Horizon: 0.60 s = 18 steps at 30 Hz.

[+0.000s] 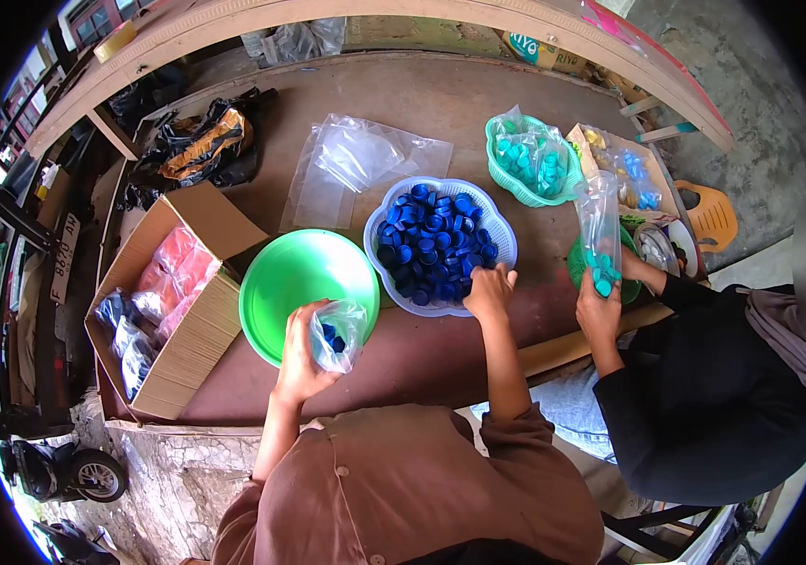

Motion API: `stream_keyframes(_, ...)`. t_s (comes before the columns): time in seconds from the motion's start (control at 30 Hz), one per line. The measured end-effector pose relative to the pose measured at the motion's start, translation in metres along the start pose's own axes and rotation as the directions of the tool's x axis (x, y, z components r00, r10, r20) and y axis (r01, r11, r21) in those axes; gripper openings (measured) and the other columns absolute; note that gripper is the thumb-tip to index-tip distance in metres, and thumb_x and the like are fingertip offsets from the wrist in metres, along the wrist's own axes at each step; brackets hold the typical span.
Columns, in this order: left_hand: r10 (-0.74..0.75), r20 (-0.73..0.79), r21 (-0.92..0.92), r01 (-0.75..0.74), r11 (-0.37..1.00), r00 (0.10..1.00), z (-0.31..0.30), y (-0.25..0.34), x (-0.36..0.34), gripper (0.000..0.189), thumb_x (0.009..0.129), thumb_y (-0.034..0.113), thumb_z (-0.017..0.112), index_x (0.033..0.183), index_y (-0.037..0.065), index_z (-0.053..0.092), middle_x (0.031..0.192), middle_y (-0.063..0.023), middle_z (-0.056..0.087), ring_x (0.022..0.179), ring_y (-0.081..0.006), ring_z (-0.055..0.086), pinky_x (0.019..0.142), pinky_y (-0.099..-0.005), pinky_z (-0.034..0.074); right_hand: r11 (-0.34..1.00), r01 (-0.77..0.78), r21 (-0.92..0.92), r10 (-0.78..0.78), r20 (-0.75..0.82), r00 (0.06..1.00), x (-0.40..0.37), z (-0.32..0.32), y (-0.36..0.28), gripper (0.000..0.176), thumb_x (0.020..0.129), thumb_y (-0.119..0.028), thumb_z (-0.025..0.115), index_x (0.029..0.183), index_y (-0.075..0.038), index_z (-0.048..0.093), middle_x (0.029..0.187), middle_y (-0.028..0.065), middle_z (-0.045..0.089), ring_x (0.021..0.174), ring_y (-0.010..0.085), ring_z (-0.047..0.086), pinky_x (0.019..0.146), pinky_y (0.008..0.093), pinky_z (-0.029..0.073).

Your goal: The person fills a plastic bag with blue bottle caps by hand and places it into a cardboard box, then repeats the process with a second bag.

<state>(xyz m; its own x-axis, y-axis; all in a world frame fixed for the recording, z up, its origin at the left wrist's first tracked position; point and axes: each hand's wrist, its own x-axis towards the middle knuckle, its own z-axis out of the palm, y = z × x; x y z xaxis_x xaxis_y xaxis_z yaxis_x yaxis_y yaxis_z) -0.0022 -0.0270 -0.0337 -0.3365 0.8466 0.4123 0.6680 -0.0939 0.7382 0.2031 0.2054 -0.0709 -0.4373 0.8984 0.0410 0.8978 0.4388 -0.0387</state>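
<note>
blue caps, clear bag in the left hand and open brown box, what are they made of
Blue caps: likely hard plastic, fairly glossy, as bright highlights suggest. Clear bag: likely thin plastic film, shiny, see-through and crinkled. Brown box: cardboard by its look, matte tan with a stiff flap.

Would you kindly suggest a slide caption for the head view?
Left hand holding a clear bag of blue caps, right hand at a basket of more.

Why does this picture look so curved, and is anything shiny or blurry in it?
In the head view, the wooden beam bows and the corners go black, probably from a wide lens; there too, the flat clear bags carry white glare, the blue caps look fairly crisp, and a blurry patch sits at far right, above the co-worker's scarf.
</note>
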Motion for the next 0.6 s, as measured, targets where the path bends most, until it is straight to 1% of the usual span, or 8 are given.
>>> stream_keyframes(0.17, 0.038, -0.01, 0.075, -0.037, 0.996, 0.999, -0.004, -0.003, -0.002, 0.076, 0.059, 0.015, 0.079, 0.12, -0.001, 0.036, 0.11, -0.0175, 0.051, 0.1, -0.0286, 0.053, 0.085, -0.0363, 0.043, 0.998, 0.002, -0.065, -0.002, 0.001, 1.0, 0.004, 0.004, 0.0, 0.016, 0.057, -0.002, 0.063, 0.072, -0.008, 0.066, 0.075, 0.0093, 0.064, 0.09, 0.0258, 0.055, 0.083, 0.0379, 0.033)
stream_keyframes(0.27, -0.018, -0.003, 0.07, 0.018, 0.997, 1.0, -0.005, -0.006, -0.006, 0.076, 0.06, 0.015, 0.079, 0.12, 0.0, 0.036, 0.111, -0.0173, 0.051, 0.1, -0.0285, 0.053, 0.086, -0.0364, 0.043, 0.992, -0.011, 0.129, 0.014, -0.023, 1.0, -0.008, -0.008, 0.007, 0.023, 0.058, -0.005, 0.067, 0.08, -0.011, 0.065, 0.079, 0.0064, 0.065, 0.088, 0.0237, 0.056, 0.08, 0.0379, 0.032)
stream_keyframes(0.33, 0.007, -0.023, 0.061, -0.006, 0.998, 1.0, -0.004, -0.006, -0.004, 0.076, 0.06, 0.015, 0.079, 0.12, -0.001, 0.036, 0.11, -0.0172, 0.051, 0.1, -0.0283, 0.053, 0.086, -0.0363, 0.043, 0.879, 0.113, 0.463, 0.027, -0.284, 0.958, -0.022, -0.028, 0.008, 0.031, 0.058, -0.011, 0.073, 0.088, -0.014, 0.063, 0.086, 0.0031, 0.064, 0.085, 0.0211, 0.056, 0.077, 0.0374, 0.031)
stream_keyframes(0.37, 0.007, -0.02, 0.056, -0.006, 0.998, 1.0, -0.003, -0.006, -0.003, 0.076, 0.06, 0.015, 0.079, 0.12, -0.001, 0.036, 0.11, -0.0172, 0.051, 0.1, -0.0283, 0.053, 0.086, -0.0363, 0.043, 0.834, 0.175, 0.523, 0.035, -0.367, 0.929, -0.027, -0.037, 0.004, 0.034, 0.056, -0.012, 0.078, 0.086, -0.011, 0.061, 0.089, -0.0016, 0.064, 0.082, 0.0184, 0.058, 0.079, 0.0348, 0.033)
stream_keyframes(0.4, 0.011, -0.017, 0.055, -0.01, 0.998, 1.0, -0.002, -0.006, -0.002, 0.076, 0.06, 0.015, 0.079, 0.12, -0.001, 0.036, 0.11, -0.0173, 0.051, 0.1, -0.0283, 0.053, 0.086, -0.0363, 0.043, 0.836, 0.171, 0.521, 0.039, -0.367, 0.929, -0.03, -0.04, 0.004, 0.034, 0.056, -0.012, 0.078, 0.086, -0.011, 0.061, 0.089, -0.0016, 0.064, 0.082, 0.0184, 0.058, 0.079, 0.0348, 0.033)
stream_keyframes(0.47, 0.018, -0.009, 0.053, -0.017, 0.998, 1.0, -0.001, -0.005, 0.0, 0.076, 0.06, 0.015, 0.079, 0.12, -0.001, 0.036, 0.11, -0.0174, 0.051, 0.1, -0.0283, 0.053, 0.086, -0.0363, 0.043, 0.709, 0.34, 0.617, 0.009, -0.491, 0.871, -0.036, -0.043, 0.003, 0.036, 0.057, -0.015, 0.077, 0.089, -0.015, 0.062, 0.09, 0.0009, 0.063, 0.084, 0.0179, 0.057, 0.08, 0.0358, 0.03)
stream_keyframes(0.53, 0.037, -0.001, 0.064, -0.037, 0.997, 0.999, -0.001, -0.004, 0.001, 0.076, 0.06, 0.015, 0.079, 0.12, 0.0, 0.035, 0.11, -0.0176, 0.052, 0.1, -0.0285, 0.053, 0.086, -0.0364, 0.043, 0.714, 0.36, 0.6, -0.003, -0.512, 0.859, -0.042, -0.051, -0.002, 0.037, 0.057, -0.014, 0.078, 0.091, -0.012, 0.062, 0.091, 0.0016, 0.064, 0.086, 0.0181, 0.058, 0.08, 0.0343, 0.033)
stream_keyframes(0.6, 0.031, 0.015, 0.072, -0.032, 0.997, 0.999, -0.001, -0.002, 0.002, 0.076, 0.06, 0.015, 0.079, 0.12, 0.0, 0.035, 0.109, -0.0177, 0.052, 0.1, -0.0286, 0.053, 0.085, -0.0365, 0.043, 0.562, 0.499, 0.659, -0.017, -0.595, 0.804, -0.044, -0.059, -0.01, 0.033, 0.059, -0.013, 0.078, 0.088, -0.009, 0.062, 0.091, 0.0041, 0.065, 0.086, 0.0198, 0.06, 0.078, 0.0331, 0.037)
